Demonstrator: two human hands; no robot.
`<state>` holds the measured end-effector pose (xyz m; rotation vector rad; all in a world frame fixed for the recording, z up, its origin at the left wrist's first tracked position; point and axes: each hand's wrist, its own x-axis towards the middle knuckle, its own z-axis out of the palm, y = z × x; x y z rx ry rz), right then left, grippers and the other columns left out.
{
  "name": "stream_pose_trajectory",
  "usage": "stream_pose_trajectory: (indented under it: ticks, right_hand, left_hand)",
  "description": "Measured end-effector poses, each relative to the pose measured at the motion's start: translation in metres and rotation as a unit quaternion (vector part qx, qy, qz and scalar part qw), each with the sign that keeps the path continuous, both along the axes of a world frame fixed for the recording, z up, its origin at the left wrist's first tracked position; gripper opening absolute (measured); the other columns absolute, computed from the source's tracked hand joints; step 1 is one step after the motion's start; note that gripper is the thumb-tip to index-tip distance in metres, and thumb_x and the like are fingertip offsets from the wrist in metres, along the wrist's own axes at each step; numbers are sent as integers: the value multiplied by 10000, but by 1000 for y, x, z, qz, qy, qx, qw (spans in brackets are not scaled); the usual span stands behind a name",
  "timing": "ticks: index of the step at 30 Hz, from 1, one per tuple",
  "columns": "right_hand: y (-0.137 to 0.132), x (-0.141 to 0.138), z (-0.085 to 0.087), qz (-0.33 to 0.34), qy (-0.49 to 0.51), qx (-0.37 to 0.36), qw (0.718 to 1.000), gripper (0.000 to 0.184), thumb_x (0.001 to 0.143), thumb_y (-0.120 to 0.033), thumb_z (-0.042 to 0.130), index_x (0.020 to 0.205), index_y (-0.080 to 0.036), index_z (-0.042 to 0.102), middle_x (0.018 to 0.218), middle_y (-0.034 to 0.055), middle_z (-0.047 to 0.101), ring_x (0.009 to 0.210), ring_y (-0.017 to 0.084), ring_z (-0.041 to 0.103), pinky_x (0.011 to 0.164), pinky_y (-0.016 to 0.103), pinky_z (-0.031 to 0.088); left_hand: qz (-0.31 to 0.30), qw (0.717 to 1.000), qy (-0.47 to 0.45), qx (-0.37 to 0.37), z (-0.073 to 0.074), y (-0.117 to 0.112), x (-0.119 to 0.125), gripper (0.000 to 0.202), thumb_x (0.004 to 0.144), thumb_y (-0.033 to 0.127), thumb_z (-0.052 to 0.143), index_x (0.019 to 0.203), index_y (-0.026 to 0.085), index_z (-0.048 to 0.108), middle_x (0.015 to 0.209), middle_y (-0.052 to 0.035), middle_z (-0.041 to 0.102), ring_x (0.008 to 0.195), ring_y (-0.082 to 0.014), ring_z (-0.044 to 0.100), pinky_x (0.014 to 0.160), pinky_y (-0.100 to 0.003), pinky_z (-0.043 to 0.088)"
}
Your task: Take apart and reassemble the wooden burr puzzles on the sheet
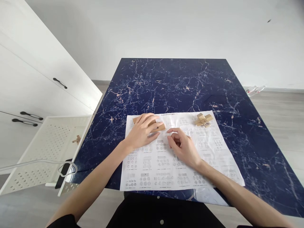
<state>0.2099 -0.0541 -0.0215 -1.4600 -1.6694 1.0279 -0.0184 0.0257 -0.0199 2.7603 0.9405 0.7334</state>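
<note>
The left hand's (142,131) fingers lie slightly spread over wooden puzzle bars (160,127), which show beneath and beyond them on the printed sheet (163,171); whether they grip, I cannot tell. The right hand (184,148) is near, index finger and thumb apart. A wooden burr puzzle (203,120) sits farther right.

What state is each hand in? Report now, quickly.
Left hand: fingers extended over wooden blocks; cannot tell if it grips them.
Right hand: partly open, fingers curled above the paper, nothing visible in it.
</note>
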Motion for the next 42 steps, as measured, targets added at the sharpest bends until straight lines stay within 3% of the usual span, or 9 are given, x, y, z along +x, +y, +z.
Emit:
stream_pose_trajectory:
  ticks: [3,6,13,18,25,30,34,38,42]
  right_hand:
    - [0,0,1,1,1,3,1000,129,1044,-328,516,1140,-256,562,628,-79,551,499,142,445,539,267,388]
    - [0,0,1,2,1,5,1000,128,1042,-327,515,1138,-256,561,621,-80,552,498,143,445,538,269,386]
    - [0,0,1,4,4,-6,1000,136,1050,-330,511,1148,-254,568,631,-70,565,503,145,441,531,276,380]
    - [-1,0,0,-8,41,-17,999,155,1058,-345,541,1183,-254,560,660,-70,560,497,133,434,505,273,345]
    - [5,4,1,-108,234,-3,966,281,1062,-399,592,1285,-284,464,756,-66,588,460,112,473,435,248,376]
    - [15,17,5,-171,259,-1,951,263,1050,-363,584,1288,-299,494,759,-52,601,430,111,515,384,245,358]
    - [24,28,8,-195,258,-34,946,479,1024,-379,582,1482,-313,459,849,-3,669,422,119,533,346,255,332]
    - [30,35,7,-183,223,-18,957,769,1027,-394,571,1712,-308,232,981,49,754,463,132,599,357,256,390]
    - [33,42,1,-169,194,-11,966,884,1042,-431,573,1755,-307,65,1138,117,800,512,150,673,353,242,408]
  left_hand:
    - [-32,999,17,-18,-1,0,0,368,1088,245,579,1448,299,634,1526,-38,661,1479,-316,521,1249,-601,422]
    - [-31,999,15,-26,-2,0,0,355,1099,229,558,1429,313,657,1512,-22,678,1482,-305,528,1265,-606,408]
    - [42,999,11,-19,-5,5,-5,205,1095,376,612,1218,251,718,1443,-101,670,1435,-328,555,1192,-564,481]
    - [94,995,2,-21,-7,9,-8,159,1090,309,582,1198,240,675,1438,-127,632,1464,-321,541,1225,-551,470]
    - [197,980,-5,14,-9,8,-7,113,1035,250,604,1116,217,676,1371,-131,673,1360,-333,613,1112,-524,523]
    - [227,973,-16,27,-8,6,-6,126,945,187,646,1066,219,657,1306,-126,706,1282,-335,647,1043,-510,536]
    - [243,969,-28,39,-8,5,-7,128,896,193,696,1011,223,650,1250,-124,723,1211,-363,666,974,-537,540]
    - [251,967,-29,45,-8,4,-8,108,919,255,720,995,216,655,1321,-150,692,1207,-385,661,1000,-583,517]
    - [228,972,-27,51,-7,3,-7,123,982,306,699,1048,208,663,1339,-164,671,1261,-384,646,1072,-611,473]
